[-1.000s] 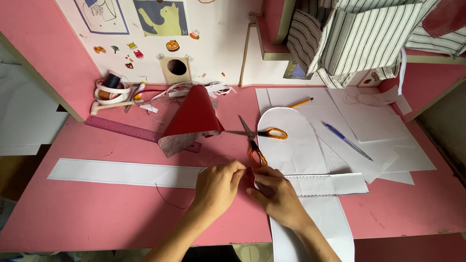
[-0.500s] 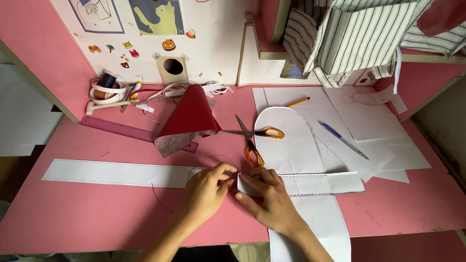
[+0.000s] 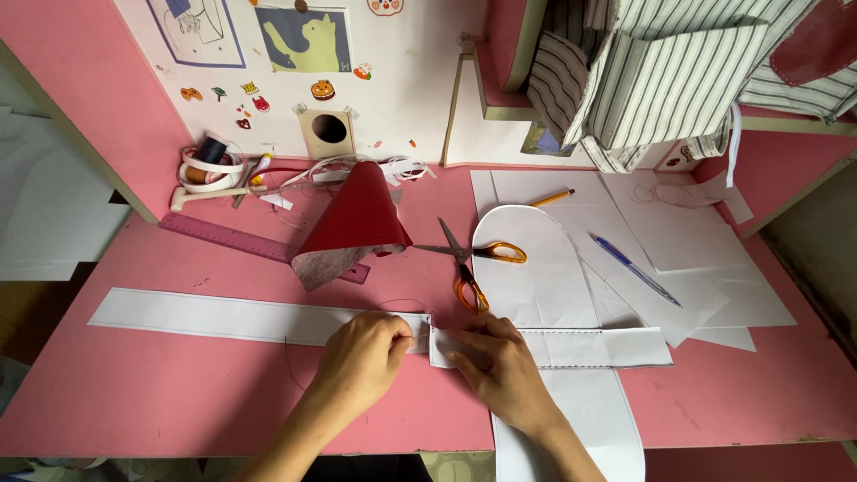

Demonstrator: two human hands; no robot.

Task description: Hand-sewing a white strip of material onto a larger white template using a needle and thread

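A long white strip of material (image 3: 223,317) lies across the pink desk (image 3: 161,402). My left hand (image 3: 366,361) pinches its right end near the middle of the desk. My right hand (image 3: 500,357) presses down on a second white strip with a stitched edge (image 3: 598,346), where it meets the first strip. A thin dark thread (image 3: 290,361) trails from the join. Orange-handled scissors (image 3: 469,259) lie open just beyond my hands.
A curled red sheet (image 3: 353,219) rests on a purple ruler (image 3: 223,236). White paper patterns (image 3: 536,268), a blue pen (image 3: 638,272), an orange pencil (image 3: 549,198), tape rolls (image 3: 205,165) and striped fabric boxes (image 3: 669,80) sit farther back.
Both hands have slid slightly down and left along the strips, and the two strip ends now meet between my fingers. The view has shifted a little.
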